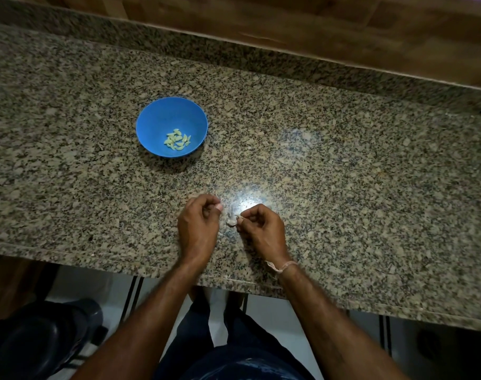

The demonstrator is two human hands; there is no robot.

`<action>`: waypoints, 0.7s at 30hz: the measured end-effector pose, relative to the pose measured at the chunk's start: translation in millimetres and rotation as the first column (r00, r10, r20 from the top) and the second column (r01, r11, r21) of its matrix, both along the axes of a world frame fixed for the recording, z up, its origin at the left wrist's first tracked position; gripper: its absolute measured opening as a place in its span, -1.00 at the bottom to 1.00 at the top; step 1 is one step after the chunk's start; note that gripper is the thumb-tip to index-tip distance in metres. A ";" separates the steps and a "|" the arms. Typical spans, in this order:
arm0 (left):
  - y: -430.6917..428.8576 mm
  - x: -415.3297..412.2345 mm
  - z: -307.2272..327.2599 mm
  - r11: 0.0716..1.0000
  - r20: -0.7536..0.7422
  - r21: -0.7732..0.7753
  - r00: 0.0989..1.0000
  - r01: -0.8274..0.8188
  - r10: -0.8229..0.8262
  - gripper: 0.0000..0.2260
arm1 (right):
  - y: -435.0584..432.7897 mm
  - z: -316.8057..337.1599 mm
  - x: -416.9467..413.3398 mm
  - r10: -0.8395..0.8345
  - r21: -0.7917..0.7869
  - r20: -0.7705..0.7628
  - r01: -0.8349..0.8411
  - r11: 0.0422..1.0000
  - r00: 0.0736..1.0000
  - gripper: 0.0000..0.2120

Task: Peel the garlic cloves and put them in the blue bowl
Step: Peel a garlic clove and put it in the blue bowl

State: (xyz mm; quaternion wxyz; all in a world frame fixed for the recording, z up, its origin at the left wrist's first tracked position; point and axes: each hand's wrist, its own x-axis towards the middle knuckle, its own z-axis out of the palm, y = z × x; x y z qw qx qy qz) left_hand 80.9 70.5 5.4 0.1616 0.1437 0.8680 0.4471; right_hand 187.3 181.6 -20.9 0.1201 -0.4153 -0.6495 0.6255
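A blue bowl [162,116] stands on the granite counter [343,160], left of centre, with several peeled pale-green garlic cloves [177,139] lying in it. Near the counter's front edge, my left hand [198,223] is curled and pinches a small pinkish garlic clove [218,207] at its fingertips. A hand's width to the right, my right hand [262,227] is curled too, and its thumb and forefinger pinch a scrap of garlic skin [238,218]. A small pale garlic piece [231,222] lies on the counter between the two hands.
A wooden wall [316,28] runs behind the counter's raised back edge. The counter's front edge [124,260] passes under my forearms. Below it, on the floor at lower left, stands a dark stool [42,338].
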 end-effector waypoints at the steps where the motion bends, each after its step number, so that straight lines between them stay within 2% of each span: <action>1: -2.8 6.1 -1.0 0.999 0.000 -0.006 0.999 0.039 -0.039 -0.91 | -1.6 0.1 0.6 -0.005 0.007 0.004 0.004 1.000 1.000 -0.88; 5: -9.3 22.4 -13.5 0.985 0.000 -0.006 0.985 0.171 -0.171 -0.76 | -4.9 3.9 2.3 -0.002 -0.036 -0.027 0.001 0.999 1.000 -0.84; 9: -3.9 18.4 -23.9 0.969 -0.074 -0.083 0.968 0.233 -0.239 -0.88 | -5.9 4.7 8.9 -0.007 -0.031 -0.001 0.007 0.999 1.000 -0.89; 11: -0.2 13.1 -25.8 0.963 -0.121 -0.117 0.959 0.241 -0.255 -0.94 | -6.3 6.0 13.5 -0.003 0.042 0.047 0.001 0.999 0.999 -0.92; 14: 4.6 -0.8 -24.9 0.979 -0.129 -0.106 0.974 0.172 -0.185 -0.92 | -8.8 5.8 19.0 0.062 0.166 0.107 -0.080 0.983 0.992 -0.94; 18: 2.6 -4.0 -22.6 0.992 -0.102 -0.074 0.989 0.103 -0.111 -0.72 | -14.3 6.8 19.2 0.126 0.323 0.218 -0.194 0.926 0.968 -0.92; 21: -7.9 14.9 -21.7 0.993 -0.115 -0.096 0.990 0.068 -0.079 -0.71 | -18.6 10.7 13.2 0.160 0.452 0.322 -0.300 0.840 0.933 -0.85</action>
